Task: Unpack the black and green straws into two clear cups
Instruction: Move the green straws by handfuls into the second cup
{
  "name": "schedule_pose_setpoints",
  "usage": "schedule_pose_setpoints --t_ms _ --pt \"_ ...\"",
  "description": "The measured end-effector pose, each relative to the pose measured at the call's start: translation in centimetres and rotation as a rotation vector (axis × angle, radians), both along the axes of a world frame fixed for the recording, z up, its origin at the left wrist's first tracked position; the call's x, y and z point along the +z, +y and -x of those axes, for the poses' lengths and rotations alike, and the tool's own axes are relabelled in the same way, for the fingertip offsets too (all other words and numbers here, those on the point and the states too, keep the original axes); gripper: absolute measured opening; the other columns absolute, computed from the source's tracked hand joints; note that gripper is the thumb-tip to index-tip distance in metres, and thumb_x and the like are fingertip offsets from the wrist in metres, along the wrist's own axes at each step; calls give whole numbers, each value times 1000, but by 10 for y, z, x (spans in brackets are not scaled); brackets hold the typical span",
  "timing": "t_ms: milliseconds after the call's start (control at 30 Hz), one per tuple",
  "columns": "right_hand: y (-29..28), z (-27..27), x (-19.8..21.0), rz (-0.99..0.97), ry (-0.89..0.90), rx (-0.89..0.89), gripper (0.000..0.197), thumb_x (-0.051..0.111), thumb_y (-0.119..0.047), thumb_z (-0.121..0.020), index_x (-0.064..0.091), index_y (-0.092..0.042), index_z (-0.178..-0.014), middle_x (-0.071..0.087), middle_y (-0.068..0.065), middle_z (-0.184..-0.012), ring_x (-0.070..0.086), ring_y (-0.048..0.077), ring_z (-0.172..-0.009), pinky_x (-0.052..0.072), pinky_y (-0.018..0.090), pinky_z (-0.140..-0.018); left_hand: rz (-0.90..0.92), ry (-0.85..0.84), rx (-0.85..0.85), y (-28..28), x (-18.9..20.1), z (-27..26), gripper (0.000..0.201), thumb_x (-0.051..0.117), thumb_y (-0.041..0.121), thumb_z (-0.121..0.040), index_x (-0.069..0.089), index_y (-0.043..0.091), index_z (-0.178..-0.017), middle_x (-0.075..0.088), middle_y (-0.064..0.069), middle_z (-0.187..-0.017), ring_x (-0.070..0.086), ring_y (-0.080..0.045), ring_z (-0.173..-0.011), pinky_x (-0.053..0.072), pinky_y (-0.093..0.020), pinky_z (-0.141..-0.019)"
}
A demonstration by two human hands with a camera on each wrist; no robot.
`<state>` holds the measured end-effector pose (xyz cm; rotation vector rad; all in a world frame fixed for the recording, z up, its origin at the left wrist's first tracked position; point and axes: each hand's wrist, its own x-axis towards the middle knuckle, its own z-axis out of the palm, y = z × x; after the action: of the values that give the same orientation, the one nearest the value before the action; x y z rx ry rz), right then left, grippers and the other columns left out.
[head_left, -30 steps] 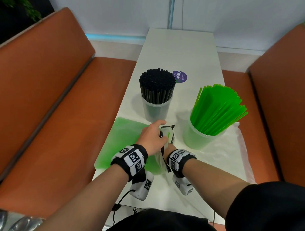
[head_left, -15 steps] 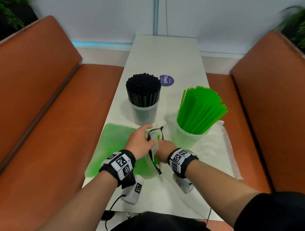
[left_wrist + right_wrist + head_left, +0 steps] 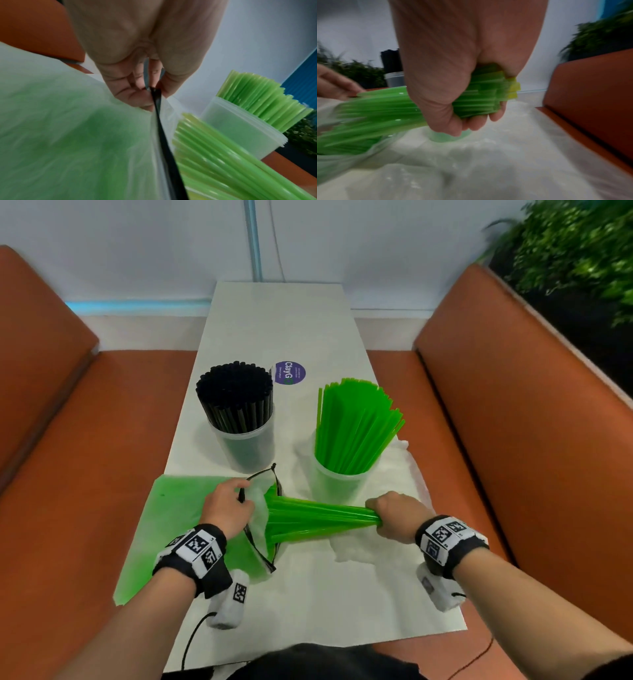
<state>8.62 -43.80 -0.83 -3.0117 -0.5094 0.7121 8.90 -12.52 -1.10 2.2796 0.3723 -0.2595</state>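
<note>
My right hand (image 3: 394,517) (image 3: 471,108) grips a bundle of green straws (image 3: 318,517) (image 3: 376,112) by one end; its other end lies in the mouth of a clear bag (image 3: 178,518) (image 3: 68,135) of green straws. My left hand (image 3: 227,508) (image 3: 150,92) pinches the bag's black zip edge (image 3: 163,135) and holds it open. Behind stand two clear cups: the left cup (image 3: 248,448) is packed with black straws (image 3: 236,398), the right cup (image 3: 337,486) (image 3: 240,129) holds green straws (image 3: 356,422).
The narrow white table (image 3: 281,320) runs between two orange benches (image 3: 85,457) (image 3: 513,405). An empty crumpled clear bag (image 3: 404,460) lies under and right of the green cup. A purple sticker (image 3: 290,373) sits behind the cups. Plants (image 3: 575,251) stand at far right.
My right hand, earlier at the bag's mouth beside my left hand, has pulled a bundle of green straws out to the right. My left hand still holds the bag's edge.
</note>
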Motion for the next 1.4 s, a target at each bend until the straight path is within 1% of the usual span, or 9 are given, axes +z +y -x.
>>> schedule_pose_setpoints --t_ms 200,333,433,567,700,967,1100,1233,1400 --pt "-37 10 8 -178 8 -138 15 56 -14 -76 50 -27 -78 56 -5 -68 58 17 -63 43 29 -49 97 -58 94 -7 10 -1 32 56 27 -96 61 18 -126 58 -14 -130 55 -27 -113 43 -34 -98" --pt "-14 9 11 -346 -34 -128 8 61 -18 -78 55 -22 -81 60 -2 -72 59 19 -67 44 25 -55 508 -238 121 -33 46 2 55 41 58 -93 56 28 -137 52 3 -145 49 -16 -128 37 -40 -110" --pt "13 6 12 -422 -43 -81 14 66 -24 -79 58 -27 -90 60 -4 -77 57 15 -70 39 18 -56 640 -277 98 -52 69 0 41 48 57 -86 66 38 -116 63 -2 -132 56 -25 -124 40 -50 -110" --pt "20 -1 18 -438 -64 -55 20 68 -21 -81 62 -22 -100 59 -4 -80 56 15 -71 33 12 -54 643 -407 183 -50 85 -8 17 54 39 -97 65 35 -110 72 -1 -107 68 -23 -103 50 -54 -98" --pt "27 -7 24 -445 -85 -22 19 68 -19 -80 62 -21 -99 57 -5 -81 53 15 -72 30 9 -53 582 -330 79 -52 85 -12 36 43 40 -103 72 18 -107 76 -1 -100 68 -23 -104 47 -53 -102" --pt "44 -11 38 -524 -81 -32 21 71 -25 -81 64 -19 -100 65 0 -87 58 17 -75 41 21 -62 308 -303 -118 -51 89 -14 48 35 44 -97 78 28 -82 72 8 -94 64 -19 -96 45 -31 -88" --pt "59 -14 45 -641 -56 -88 13 73 -26 -80 64 -21 -88 66 -1 -77 61 14 -67 41 21 -55 430 -348 -119 -63 92 -11 53 31 55 -95 74 26 -106 72 8 -108 63 -8 -105 45 -30 -94" --pt "55 -22 66 -1049 50 -353 10 75 -17 -82 65 -18 -83 73 1 -72 69 14 -64 58 29 -65 659 -346 67 -54 99 -14 33 42 39 -104 60 24 -126 67 1 -118 65 -21 -108 52 -41 -95" --pt "75 -34 102 -1840 185 -619 10 70 1 -81 66 -6 -87 68 16 -80 67 30 -73 57 42 -74 602 -142 -400 -77 86 0 69 75 49 -69 42 53 -130 68 11 -118 67 -8 -106 55 -28 -88"
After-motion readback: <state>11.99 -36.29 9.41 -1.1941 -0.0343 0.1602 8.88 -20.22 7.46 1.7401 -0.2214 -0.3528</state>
